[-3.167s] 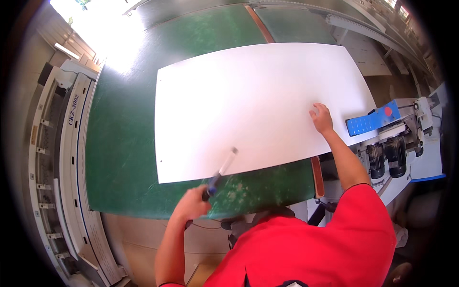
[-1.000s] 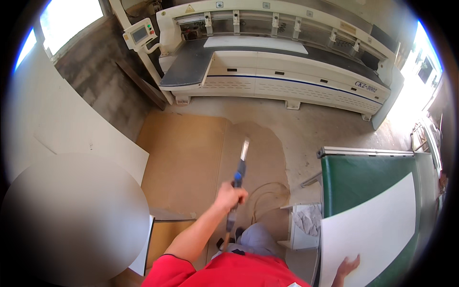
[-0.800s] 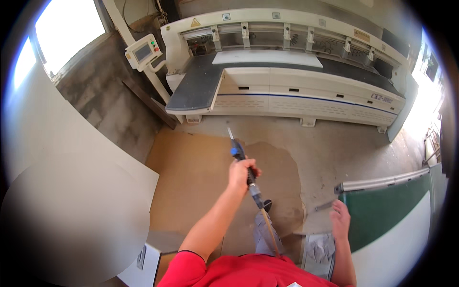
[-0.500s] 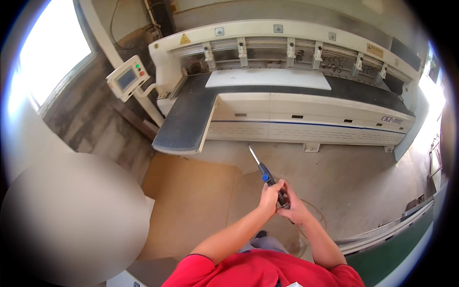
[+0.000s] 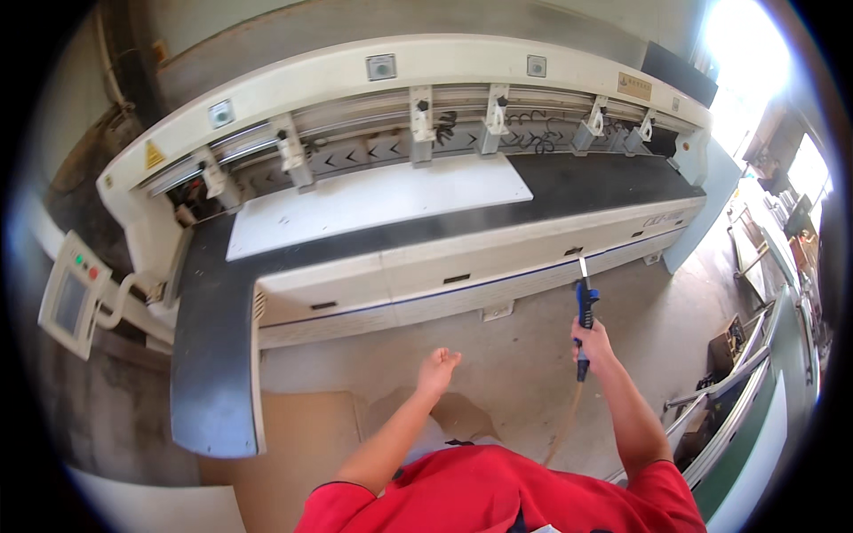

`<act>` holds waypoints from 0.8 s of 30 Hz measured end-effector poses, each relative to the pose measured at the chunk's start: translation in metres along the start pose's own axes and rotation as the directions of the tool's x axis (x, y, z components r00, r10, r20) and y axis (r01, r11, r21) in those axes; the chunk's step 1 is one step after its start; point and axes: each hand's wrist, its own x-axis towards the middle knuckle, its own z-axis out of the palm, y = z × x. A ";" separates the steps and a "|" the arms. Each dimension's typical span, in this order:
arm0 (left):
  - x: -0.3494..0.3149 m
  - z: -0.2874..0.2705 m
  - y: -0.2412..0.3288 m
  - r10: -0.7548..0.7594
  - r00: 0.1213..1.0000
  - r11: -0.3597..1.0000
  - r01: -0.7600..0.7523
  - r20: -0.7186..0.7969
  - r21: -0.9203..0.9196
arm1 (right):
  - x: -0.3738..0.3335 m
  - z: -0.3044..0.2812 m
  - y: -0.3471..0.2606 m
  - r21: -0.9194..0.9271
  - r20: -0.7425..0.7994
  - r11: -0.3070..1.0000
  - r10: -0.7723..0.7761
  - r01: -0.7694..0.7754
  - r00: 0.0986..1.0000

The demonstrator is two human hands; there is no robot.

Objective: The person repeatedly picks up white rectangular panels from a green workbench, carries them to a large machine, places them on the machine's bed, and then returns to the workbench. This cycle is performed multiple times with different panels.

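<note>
Air hose [image 5: 566, 426], trailing low: could snag if stepped on. Left hand [image 5: 435, 373], half-curled, apparently empty; right hand [image 5: 593, 345] wrapped round the blow gun [image 5: 585, 304], before the clamp-beam machine [image 5: 355, 282]. Ill-aimed air could scatter dust across the white board [image 5: 382, 206].

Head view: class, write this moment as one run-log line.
Right hand: grips black-and-blue hose gun; left hand: apart from gun; white panel: lies on dark machine bed
</note>
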 end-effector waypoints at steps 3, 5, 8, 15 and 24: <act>0.081 0.006 0.057 0.199 0.978 0.965 -0.185 -0.063 0.188 | 0.054 -0.024 -0.044 -0.218 0.165 0.976 0.068 -0.030 0.984; 0.133 0.014 0.090 0.314 0.945 0.928 -0.284 -0.093 0.242 | 0.108 -0.050 -0.066 -0.291 0.123 0.956 0.085 -0.046 0.989; 0.211 0.027 0.130 0.320 0.933 0.928 -0.273 -0.165 0.254 | 0.199 -0.066 -0.104 -0.258 0.021 0.956 0.148 -0.138 0.989; 0.337 0.078 0.129 0.037 0.928 0.988 0.021 -0.371 0.152 | 0.478 -0.052 -0.164 -0.241 0.295 0.967 0.159 -0.087 0.942; 0.404 0.168 0.125 -0.380 0.858 0.845 0.170 -0.345 -0.508 | 0.632 -0.005 -0.168 -0.249 0.732 0.959 0.278 -0.135 0.622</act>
